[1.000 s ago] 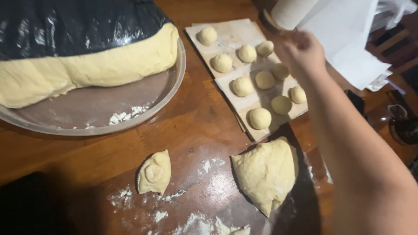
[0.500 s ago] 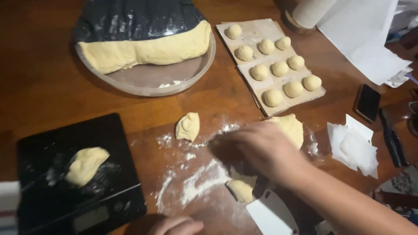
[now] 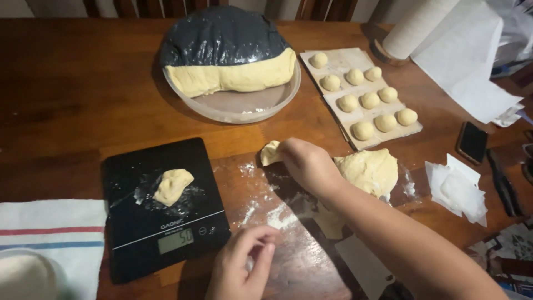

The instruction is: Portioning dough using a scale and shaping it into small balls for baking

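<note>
Just right of the flat black kitchen scale [image 3: 161,208], a small pale dough scrap [image 3: 270,152] is pinched by the right hand [image 3: 308,165]; the left hand [image 3: 241,269] is curled, seemingly empty.

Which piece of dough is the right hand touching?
The small dough piece on the floured table, at the right hand; the scale's piece and the big lump lie untouched.

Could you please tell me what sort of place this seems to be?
Probably a home kitchen or dining room: a wooden table with chair backs behind it, a black kitchen scale and rolled dough balls.
</note>
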